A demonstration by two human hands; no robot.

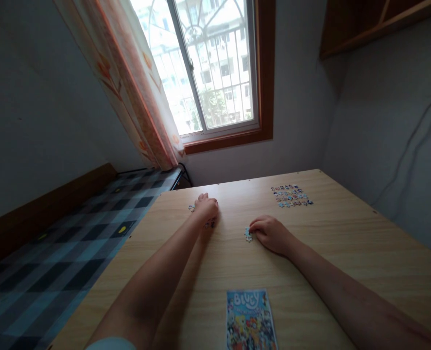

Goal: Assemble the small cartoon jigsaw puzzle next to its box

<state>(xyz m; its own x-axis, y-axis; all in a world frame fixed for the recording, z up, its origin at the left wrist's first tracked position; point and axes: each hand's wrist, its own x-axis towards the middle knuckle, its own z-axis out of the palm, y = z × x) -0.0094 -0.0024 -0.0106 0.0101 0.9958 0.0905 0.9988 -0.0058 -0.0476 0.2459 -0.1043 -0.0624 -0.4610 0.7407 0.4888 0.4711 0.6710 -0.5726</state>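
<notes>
My left hand (pixel 205 207) reaches far across the wooden table (pixel 346 253), fingers curled down over a small group of loose puzzle pieces (pixel 210 223); what the fingers hold is hidden. My right hand (pixel 269 232) lies on the table with fingers bent, its fingertips touching a small blue-and-white puzzle piece (pixel 248 235). A neat patch of several sorted puzzle pieces (pixel 291 195) lies at the far right of the table, apart from both hands.
A Bluey picture card (pixel 250 319) lies near the table's front edge. A bed with a checked blue cover (pixel 55 262) runs along the left. A window (pixel 215 63) with an orange curtain (pixel 135 87) is beyond the table. A wall stands to the right.
</notes>
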